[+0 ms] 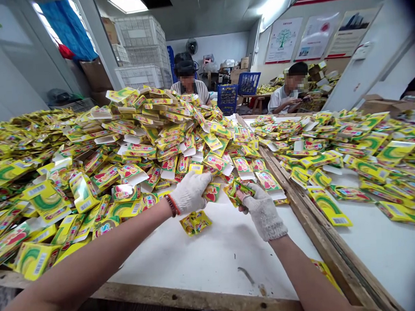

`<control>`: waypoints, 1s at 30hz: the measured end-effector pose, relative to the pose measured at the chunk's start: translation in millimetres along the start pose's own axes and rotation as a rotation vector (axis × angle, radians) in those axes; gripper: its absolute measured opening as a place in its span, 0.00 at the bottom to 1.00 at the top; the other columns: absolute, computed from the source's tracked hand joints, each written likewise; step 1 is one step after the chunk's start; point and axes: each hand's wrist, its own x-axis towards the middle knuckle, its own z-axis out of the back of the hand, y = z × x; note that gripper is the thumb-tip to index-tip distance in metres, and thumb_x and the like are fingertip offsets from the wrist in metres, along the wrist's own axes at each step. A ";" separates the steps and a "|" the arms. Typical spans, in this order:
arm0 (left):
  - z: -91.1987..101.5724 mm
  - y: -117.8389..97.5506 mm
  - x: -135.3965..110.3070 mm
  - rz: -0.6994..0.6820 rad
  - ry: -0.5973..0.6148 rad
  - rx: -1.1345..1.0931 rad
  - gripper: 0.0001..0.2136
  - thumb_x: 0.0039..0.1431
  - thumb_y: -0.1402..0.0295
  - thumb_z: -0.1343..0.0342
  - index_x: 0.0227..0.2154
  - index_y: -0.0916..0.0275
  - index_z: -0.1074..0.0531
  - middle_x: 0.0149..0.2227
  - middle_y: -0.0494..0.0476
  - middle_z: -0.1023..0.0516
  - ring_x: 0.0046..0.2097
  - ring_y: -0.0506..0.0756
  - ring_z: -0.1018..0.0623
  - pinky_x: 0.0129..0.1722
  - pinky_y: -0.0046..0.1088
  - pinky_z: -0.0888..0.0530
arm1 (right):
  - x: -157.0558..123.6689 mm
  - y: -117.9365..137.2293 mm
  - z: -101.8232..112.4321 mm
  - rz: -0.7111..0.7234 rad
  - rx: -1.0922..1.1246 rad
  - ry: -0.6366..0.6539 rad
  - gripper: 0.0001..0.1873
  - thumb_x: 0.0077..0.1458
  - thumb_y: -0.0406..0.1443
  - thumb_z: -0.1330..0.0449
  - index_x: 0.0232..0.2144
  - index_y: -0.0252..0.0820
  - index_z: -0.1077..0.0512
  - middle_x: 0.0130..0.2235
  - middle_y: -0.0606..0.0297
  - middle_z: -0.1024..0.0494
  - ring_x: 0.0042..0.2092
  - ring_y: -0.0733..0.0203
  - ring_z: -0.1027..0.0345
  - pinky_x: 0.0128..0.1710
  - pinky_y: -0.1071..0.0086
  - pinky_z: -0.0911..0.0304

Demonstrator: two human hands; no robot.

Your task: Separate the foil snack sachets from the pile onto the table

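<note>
My left hand (191, 192), in a white knit glove, closes around a small printed carton (213, 192) at the near edge of the carton pile. The fingers cover much of that carton. To its right, my right hand (265, 213), gloved with fingertips bare, pinches a shiny yellow-green foil packet (235, 191). A gap separates the two hands. Another foil packet (195, 222) lies flat on the white tabletop (212, 260), just below my left hand.
A tall heap of yellow cartons (152, 144) spreads across the left and back. Beyond a wooden divider (309, 215) lie more cartons (359, 167). A wooden rim (186, 298) edges the table in front. Two people sit behind, near blue crates (227, 96) and stacked white crates (138, 32).
</note>
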 end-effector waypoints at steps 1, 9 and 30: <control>0.7 -4.5 -7.3 0.059 -0.029 -0.022 0.23 0.45 0.68 0.40 0.46 0.64 0.36 0.43 0.64 0.27 0.46 0.64 0.28 0.47 0.42 0.33 | -1.2 0.1 0.1 0.030 -0.062 0.014 0.19 0.48 0.45 0.40 0.39 0.40 0.31 0.27 0.68 0.28 0.20 0.68 0.37 0.19 0.73 0.44; -23.8 -30.9 -50.8 0.020 -0.098 -0.184 0.22 0.48 0.64 0.41 0.47 0.63 0.36 0.44 0.62 0.30 0.45 0.61 0.29 0.44 0.37 0.30 | -8.1 -3.1 2.6 0.094 -0.495 0.294 0.05 0.45 0.37 0.42 0.25 0.41 0.31 0.20 0.72 0.33 0.22 0.68 0.41 0.21 0.74 0.46; -25.6 -41.1 -43.8 0.122 -0.105 -0.351 0.20 0.51 0.63 0.42 0.46 0.64 0.34 0.42 0.62 0.30 0.44 0.61 0.29 0.44 0.37 0.30 | -27.1 9.1 -9.6 -0.284 -0.126 0.620 0.16 0.52 0.46 0.45 0.35 0.39 0.31 0.12 0.72 0.33 0.13 0.69 0.48 0.15 0.76 0.52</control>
